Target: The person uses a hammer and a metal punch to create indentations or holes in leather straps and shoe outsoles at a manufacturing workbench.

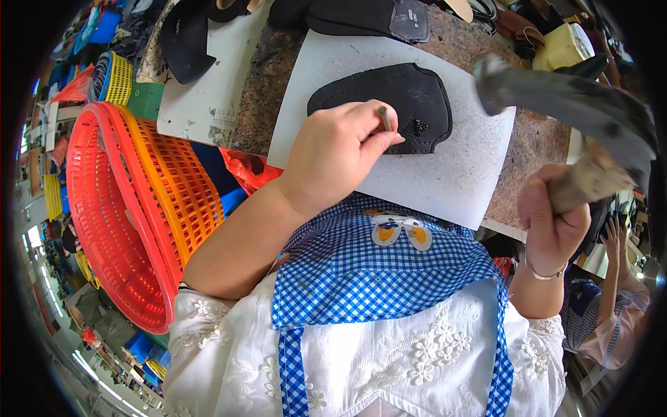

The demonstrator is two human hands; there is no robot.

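My left hand pinches a thin metal punch between thumb and fingers. It stands over a flat black leather-like piece with a stitched or perforated line along its edge. Small dark bits lie on the piece beside my thumb. Under the piece is a whitish board. Off to the right, my right hand is closed around the wooden handle of a hammer, raised above the table. Its dark metal head is slightly blurred. My left fingers partly hide the punch's lower end.
Stacked red and orange plastic baskets stand at my left. More black pieces lie along the far side of the speckled table. A yellowish container sits at the far right. Another person is at the right edge.
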